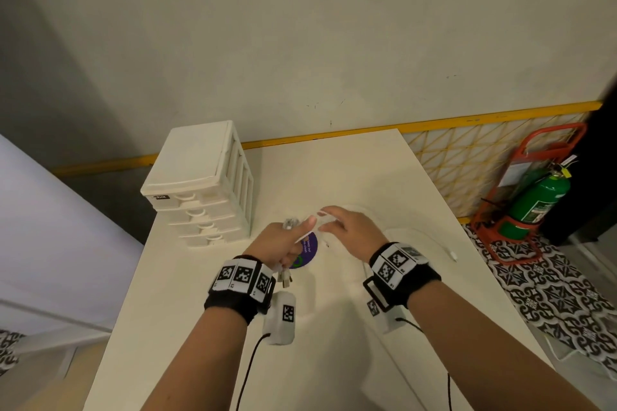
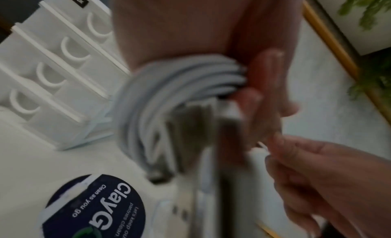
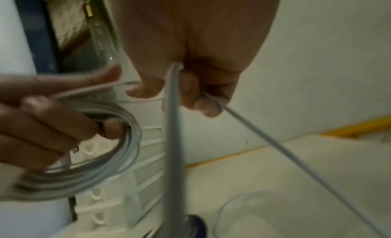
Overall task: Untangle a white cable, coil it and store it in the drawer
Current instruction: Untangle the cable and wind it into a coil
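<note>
White cable (image 2: 182,78) is wound in several loops and held in the person's left hand (image 1: 277,245), whose fingers (image 3: 52,124) curl through the bundle and close around it. In the left wrist view the loops hang below the palm, blurred, with a plug end showing beside them. The right hand (image 1: 350,233) is just beside the left, its thumb and fingers (image 3: 196,98) pinching a single strand of the same cable. From that pinch one length crosses to the left hand's coil, and another runs away down toward the table (image 1: 384,177). The loose tail lies in a wide curve on the tabletop to the right of the hands, ending in a small connector (image 1: 453,256) near the table's right edge.

Both hands are raised above the table, near its middle. Under them lies a round dark blue sticker (image 2: 95,208) with white lettering. To the left of the hands, on the table's far left corner, stands a small white drawer unit (image 1: 200,183) with four shallow drawers, all closed. Both wrists wear black bands with square black-and-white markers. Beyond the table is a pale wall with a yellow strip along its base, and to the right a green fire extinguisher (image 1: 541,197) stands in a red frame on patterned floor tiles.
</note>
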`<state>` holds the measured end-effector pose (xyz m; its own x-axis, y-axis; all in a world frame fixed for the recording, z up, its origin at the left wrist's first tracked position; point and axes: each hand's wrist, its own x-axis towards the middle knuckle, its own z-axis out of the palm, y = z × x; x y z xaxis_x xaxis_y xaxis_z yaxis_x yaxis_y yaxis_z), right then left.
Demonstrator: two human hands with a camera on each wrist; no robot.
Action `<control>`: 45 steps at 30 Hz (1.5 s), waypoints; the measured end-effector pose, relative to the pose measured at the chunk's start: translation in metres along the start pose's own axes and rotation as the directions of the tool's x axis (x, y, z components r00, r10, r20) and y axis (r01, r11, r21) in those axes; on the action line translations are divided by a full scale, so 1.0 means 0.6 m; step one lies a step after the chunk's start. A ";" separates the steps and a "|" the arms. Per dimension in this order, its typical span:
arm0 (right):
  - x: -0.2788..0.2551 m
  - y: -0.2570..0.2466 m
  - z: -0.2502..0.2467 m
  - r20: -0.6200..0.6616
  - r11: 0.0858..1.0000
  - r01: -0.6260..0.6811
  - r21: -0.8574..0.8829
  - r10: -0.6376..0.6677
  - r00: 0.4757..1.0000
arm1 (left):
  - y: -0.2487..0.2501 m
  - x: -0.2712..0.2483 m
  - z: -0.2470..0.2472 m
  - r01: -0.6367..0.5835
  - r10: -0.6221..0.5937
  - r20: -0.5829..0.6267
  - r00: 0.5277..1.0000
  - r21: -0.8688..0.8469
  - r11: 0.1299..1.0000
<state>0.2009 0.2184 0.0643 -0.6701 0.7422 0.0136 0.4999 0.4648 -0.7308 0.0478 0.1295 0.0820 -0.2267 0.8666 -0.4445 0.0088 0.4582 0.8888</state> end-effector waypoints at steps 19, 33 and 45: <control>-0.023 0.050 -0.008 -0.048 0.981 0.000 -0.192 -0.009 0.999 | 0.122 -0.031 0.007 -0.202 0.581 0.231 0.780 -0.787 0.584; -0.052 0.006 0.014 -0.085 0.898 0.352 -0.264 -0.386 0.919 | 0.106 0.011 -0.007 -0.715 0.586 -0.508 0.631 -0.089 0.693; 0.003 -0.050 -0.079 -0.295 0.837 0.419 -0.353 -0.524 0.799 | 0.050 -0.008 0.016 -0.344 0.322 0.169 0.931 0.124 0.931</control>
<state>0.2109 0.2285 0.1184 -0.6351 0.4919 0.5955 0.3316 0.8700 -0.3650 0.0587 0.1412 0.1097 -0.0436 0.9882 -0.1467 0.2066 0.1526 0.9664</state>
